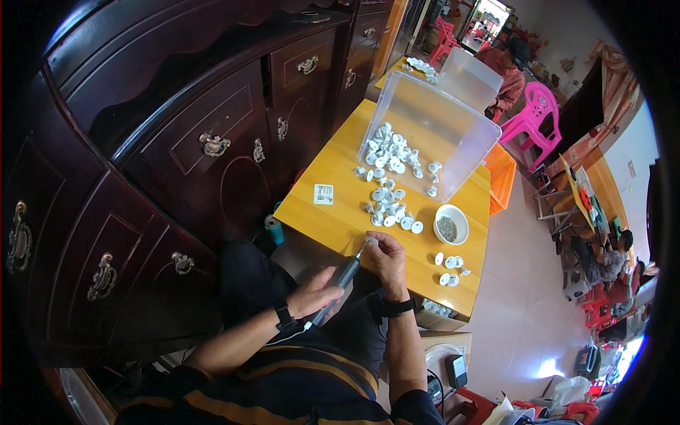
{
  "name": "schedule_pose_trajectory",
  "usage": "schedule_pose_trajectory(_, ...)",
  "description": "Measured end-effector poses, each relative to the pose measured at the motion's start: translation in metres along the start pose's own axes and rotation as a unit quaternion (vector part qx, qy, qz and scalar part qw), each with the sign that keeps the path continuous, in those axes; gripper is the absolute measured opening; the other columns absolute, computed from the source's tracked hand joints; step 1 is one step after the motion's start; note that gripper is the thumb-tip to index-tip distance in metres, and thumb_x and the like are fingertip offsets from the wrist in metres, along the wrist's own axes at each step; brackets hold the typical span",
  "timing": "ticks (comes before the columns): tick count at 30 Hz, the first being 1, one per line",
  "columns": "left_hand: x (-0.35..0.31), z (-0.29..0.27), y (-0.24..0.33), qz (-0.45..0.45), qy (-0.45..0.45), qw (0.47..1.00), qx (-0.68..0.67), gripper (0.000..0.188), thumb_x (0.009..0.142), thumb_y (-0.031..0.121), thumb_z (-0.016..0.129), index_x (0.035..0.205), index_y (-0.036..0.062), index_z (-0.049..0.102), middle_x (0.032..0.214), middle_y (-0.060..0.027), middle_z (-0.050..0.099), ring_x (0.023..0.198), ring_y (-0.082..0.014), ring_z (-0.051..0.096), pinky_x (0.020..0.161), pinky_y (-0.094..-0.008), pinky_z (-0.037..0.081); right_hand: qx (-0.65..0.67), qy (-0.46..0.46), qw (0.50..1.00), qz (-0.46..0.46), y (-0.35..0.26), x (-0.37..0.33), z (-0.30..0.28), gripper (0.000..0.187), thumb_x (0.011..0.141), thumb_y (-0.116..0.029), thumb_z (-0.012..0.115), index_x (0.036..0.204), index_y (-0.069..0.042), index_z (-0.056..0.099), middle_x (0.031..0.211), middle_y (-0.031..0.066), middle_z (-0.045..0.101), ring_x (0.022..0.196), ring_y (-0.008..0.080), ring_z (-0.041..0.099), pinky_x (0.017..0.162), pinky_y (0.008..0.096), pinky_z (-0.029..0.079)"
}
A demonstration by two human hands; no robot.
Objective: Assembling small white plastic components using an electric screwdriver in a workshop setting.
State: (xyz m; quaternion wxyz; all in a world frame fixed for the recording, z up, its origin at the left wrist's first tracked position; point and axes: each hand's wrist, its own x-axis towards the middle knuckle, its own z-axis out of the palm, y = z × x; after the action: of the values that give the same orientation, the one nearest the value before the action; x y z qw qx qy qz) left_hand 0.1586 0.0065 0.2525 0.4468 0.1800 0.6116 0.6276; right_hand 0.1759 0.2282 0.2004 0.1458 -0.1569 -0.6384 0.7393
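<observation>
My left hand (312, 293) is closed round a dark grey electric screwdriver (346, 272) with a white cable at its rear end. The screwdriver's tip points up and right, to a small white part (371, 241) pinched in the fingers of my right hand (388, 259) at the table's near edge. Whether a screw sits at the tip is too small to tell. Beyond my hands lie a heap of white round plastic parts (387, 210) and a white bowl (462, 214) of small metal screws (447, 229). Several more white parts (451, 262) lie right of my right hand.
A translucent plastic box (453, 120) lies tipped on the yellow table (312, 216), white parts spilling from it. Dark wooden cabinets (212, 170) line the left. An orange crate (501, 177) and a pink chair (536, 117) stand right. Another person (511, 78) sits beyond the table.
</observation>
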Motion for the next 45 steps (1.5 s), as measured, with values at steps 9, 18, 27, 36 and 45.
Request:
schedule_pose_trajectory(9, 0.002, 0.000, -0.004, 0.003, 0.007, 1.000, 0.000, 0.029, 0.090, 0.014, 0.054, 0.116, 0.0025, 0.049, 0.080, -0.0047, 0.057, 0.064, -0.0115, 0.058, 0.059, -0.0266, 0.050, -0.012, -0.006, 1.000, 0.003, 0.002, 0.001, -0.002, 0.021, 0.092, -0.004, 0.066, 0.112, -0.001, 0.067, 0.098, 0.0000, 0.068, 0.087, 0.0074, 0.062, 0.080, 0.0228, 0.050)
schedule_pose_trajectory(18, 0.001, -0.012, -0.012, -0.026, -0.092, 0.987, -0.129, 0.048, 0.095, 0.018, 0.051, 0.138, 0.0050, 0.035, 0.088, -0.0075, 0.061, 0.068, -0.0144, 0.062, 0.060, -0.0288, 0.054, -0.013, -0.023, 1.000, -0.014, 0.007, 0.003, -0.007, 0.019, 0.091, -0.004, 0.068, 0.110, -0.001, 0.068, 0.097, 0.0002, 0.069, 0.086, 0.0073, 0.062, 0.080, 0.0228, 0.050)
schedule_pose_trajectory(27, 0.003, -0.014, -0.013, -0.047, -0.101, 0.979, -0.170, 0.040, 0.095, 0.018, 0.052, 0.132, 0.0074, 0.041, 0.088, -0.0081, 0.061, 0.066, -0.0157, 0.062, 0.058, -0.0288, 0.054, -0.017, -0.022, 0.999, -0.016, 0.005, 0.002, -0.007, 0.017, 0.090, -0.001, 0.067, 0.107, -0.002, 0.069, 0.095, -0.0002, 0.069, 0.086, 0.0078, 0.062, 0.078, 0.0227, 0.049)
schedule_pose_trajectory(36, 0.001, -0.013, -0.009, -0.046, -0.102, 0.977, -0.179, 0.042, 0.094, 0.018, 0.053, 0.133, 0.0071, 0.041, 0.089, -0.0094, 0.061, 0.067, -0.0162, 0.063, 0.058, -0.0295, 0.054, -0.042, -0.027, 0.999, -0.022, 0.008, 0.003, -0.010, 0.017, 0.091, -0.002, 0.067, 0.108, -0.002, 0.068, 0.097, -0.0005, 0.069, 0.087, 0.0073, 0.062, 0.080, 0.0228, 0.050)
schedule_pose_trajectory(45, 0.000, -0.012, -0.005, -0.054, -0.102, 0.972, -0.205, 0.040, 0.094, 0.019, 0.052, 0.130, 0.0072, 0.042, 0.089, -0.0098, 0.062, 0.067, -0.0163, 0.063, 0.058, -0.0294, 0.054, -0.050, -0.023, 0.998, -0.028, 0.006, 0.002, -0.008, 0.018, 0.090, 0.000, 0.067, 0.108, -0.001, 0.068, 0.099, 0.0023, 0.071, 0.090, 0.0092, 0.064, 0.082, 0.0240, 0.051)
